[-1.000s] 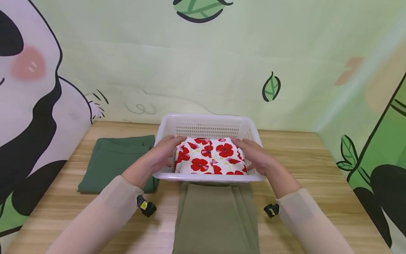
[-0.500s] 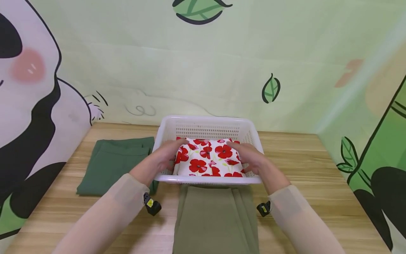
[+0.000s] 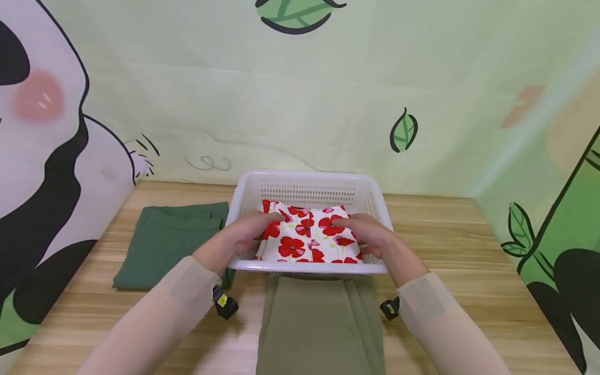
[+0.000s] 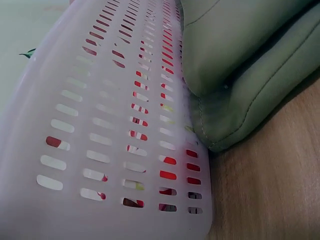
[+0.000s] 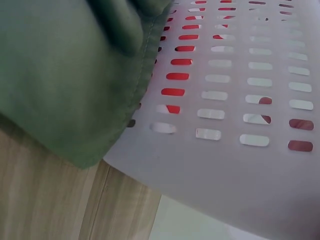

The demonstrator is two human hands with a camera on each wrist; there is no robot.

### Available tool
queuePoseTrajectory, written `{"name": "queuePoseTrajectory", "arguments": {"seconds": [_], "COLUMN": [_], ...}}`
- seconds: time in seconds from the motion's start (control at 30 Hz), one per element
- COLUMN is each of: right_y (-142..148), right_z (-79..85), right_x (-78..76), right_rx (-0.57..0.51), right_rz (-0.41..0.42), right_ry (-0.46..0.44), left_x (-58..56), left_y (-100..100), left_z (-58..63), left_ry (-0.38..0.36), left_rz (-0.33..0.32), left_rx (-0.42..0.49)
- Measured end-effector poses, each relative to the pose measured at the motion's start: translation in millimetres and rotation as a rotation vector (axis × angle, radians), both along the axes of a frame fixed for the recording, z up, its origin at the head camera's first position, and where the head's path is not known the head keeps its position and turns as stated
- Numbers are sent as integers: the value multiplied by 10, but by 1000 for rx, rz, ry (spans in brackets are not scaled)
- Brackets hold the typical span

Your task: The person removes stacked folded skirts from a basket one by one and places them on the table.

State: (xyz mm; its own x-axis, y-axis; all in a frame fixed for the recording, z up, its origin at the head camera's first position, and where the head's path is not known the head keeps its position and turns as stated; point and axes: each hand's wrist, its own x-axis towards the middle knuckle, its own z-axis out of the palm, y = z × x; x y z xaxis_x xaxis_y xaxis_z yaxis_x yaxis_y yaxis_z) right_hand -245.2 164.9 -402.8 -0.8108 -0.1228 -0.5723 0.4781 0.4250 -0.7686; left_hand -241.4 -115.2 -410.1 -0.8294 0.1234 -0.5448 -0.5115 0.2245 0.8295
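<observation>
A folded white cloth with red poppies [image 3: 300, 237] lies inside a white plastic basket [image 3: 307, 266] in the head view. My left hand [image 3: 246, 232] grips its left side, thumb on top and fingers down along the side. From the right, my right hand [image 3: 370, 234] holds the opposite side the same way, its thumb over a printed flower. Most of the fingers are hidden between the cloth and the basket walls. Both wrist views show the slotted basket wall [image 4: 112, 165] from outside, with red and white fabric behind the slots.
Folded olive-green fabric [image 3: 321, 323] lies right in front of the basket, close against its near wall. A folded dark green cloth [image 3: 169, 242] is on the wooden table [image 3: 436, 239] to the left. A printed backdrop [image 3: 304, 120] stands close behind the basket.
Both hands have moved slightly toward me, and their thumbs reach further in over the cloth. The cloth's left edge now looks more uneven, with a red fold showing. The basket stays about where it was.
</observation>
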Motion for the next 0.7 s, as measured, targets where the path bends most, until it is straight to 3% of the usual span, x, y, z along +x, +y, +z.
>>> {"name": "queuePoseTrajectory", "arguments": {"seconds": [0.33,0.53,0.7], "right_y": [16,10,18], "right_z": [-12,-7,-7], "right_x": [-2,-2,2], "right_rx": [21,-25,-64], "right_rz": [14,28,40], "right_ry": [35,43,55], "left_x": [3,5,11], "left_y": [1,-6,2], "left_z": [-11,-7,-4], "left_ry": [24,69,83], "left_rz": [-2,-26,-62], "left_rx": [-37,0,-23]}}
